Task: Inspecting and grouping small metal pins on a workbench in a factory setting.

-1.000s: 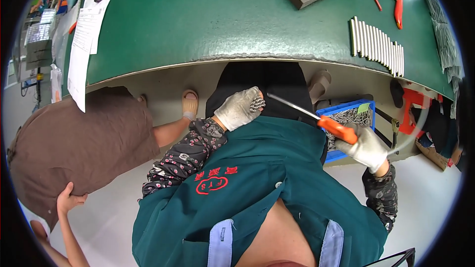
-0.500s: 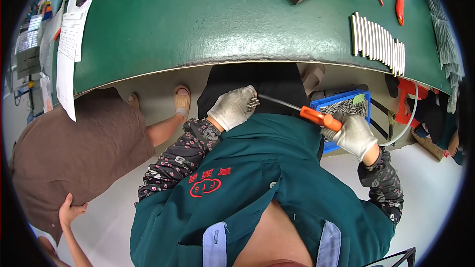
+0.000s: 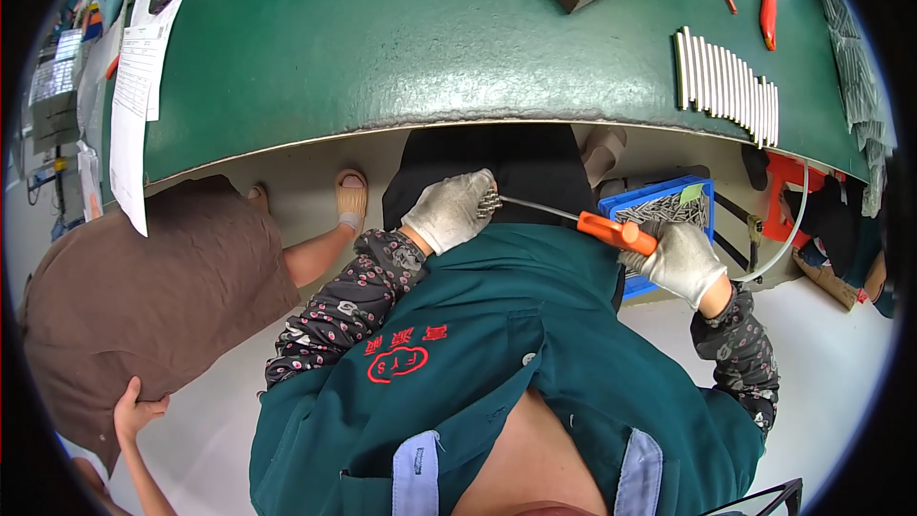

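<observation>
The desk (image 3: 363, 48) is given a smooth, glossy finish, roughened along its near edge. The gloves (image 3: 447, 215) are made of matt cloth. The tool (image 3: 611, 231) is formed of orange plastic and shiny metal; the small pins (image 3: 489, 203) are metallic.

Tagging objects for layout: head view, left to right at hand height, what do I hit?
Brown garment of a co-worker → gloved left hand → small metal pieces → orange-handled tool → gloved right hand → pale tube.

bright light | soft glare on green tabletop (image 3: 516, 81) | curved edges, black corners
</observation>
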`<state>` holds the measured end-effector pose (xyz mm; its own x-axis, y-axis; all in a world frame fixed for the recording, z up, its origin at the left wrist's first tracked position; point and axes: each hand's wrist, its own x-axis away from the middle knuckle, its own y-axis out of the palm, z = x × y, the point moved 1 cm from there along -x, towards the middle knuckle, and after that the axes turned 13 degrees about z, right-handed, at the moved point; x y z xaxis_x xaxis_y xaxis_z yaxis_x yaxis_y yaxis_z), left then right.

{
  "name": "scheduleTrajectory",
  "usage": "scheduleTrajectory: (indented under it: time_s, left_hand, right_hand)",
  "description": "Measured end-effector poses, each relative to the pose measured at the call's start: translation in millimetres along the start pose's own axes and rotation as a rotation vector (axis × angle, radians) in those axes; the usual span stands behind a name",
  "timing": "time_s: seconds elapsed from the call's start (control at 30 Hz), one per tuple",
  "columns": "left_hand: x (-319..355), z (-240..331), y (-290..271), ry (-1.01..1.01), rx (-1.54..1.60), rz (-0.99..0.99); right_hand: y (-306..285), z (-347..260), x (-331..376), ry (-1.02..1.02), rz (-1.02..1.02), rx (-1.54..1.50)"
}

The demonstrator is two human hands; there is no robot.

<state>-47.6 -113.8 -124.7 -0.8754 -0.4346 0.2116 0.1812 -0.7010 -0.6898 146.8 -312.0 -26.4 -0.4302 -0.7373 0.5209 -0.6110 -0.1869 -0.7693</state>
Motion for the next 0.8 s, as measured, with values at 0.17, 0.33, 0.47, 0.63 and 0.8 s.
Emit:
scheduleTrajectory:
  time_s: [0.17,0.33,0.47,0.63,0.8]
  left_hand:
    - [-5.7,-3.6,2.6,0.008,0.013,0.0]
    - [-0.8,-4.2,-1.1,0.039,0.035,0.057]
    - [-9.4,-4.0,-2.9,-0.002,0.044,0.017]
    - [-5.7,-4.2,-4.1,0.055,0.025,0.065]
    - [-5.6,-11.7,3.5,0.003,0.05,0.018]
  right_hand:
    - [-4.3,-2.0,-9.1,0.077,-0.02,0.019]
    - [-0.5,-3.1,-8.2,0.031,0.02,0.015]
    - [-5.8,-3.7,-12.6,0.019,-0.02,0.015]
    - [-10.0,13.1,-5.8,0.068,0.048,0.013]
    - [-37.1,27.9,14.0,-0.024,0.024,-0.657]
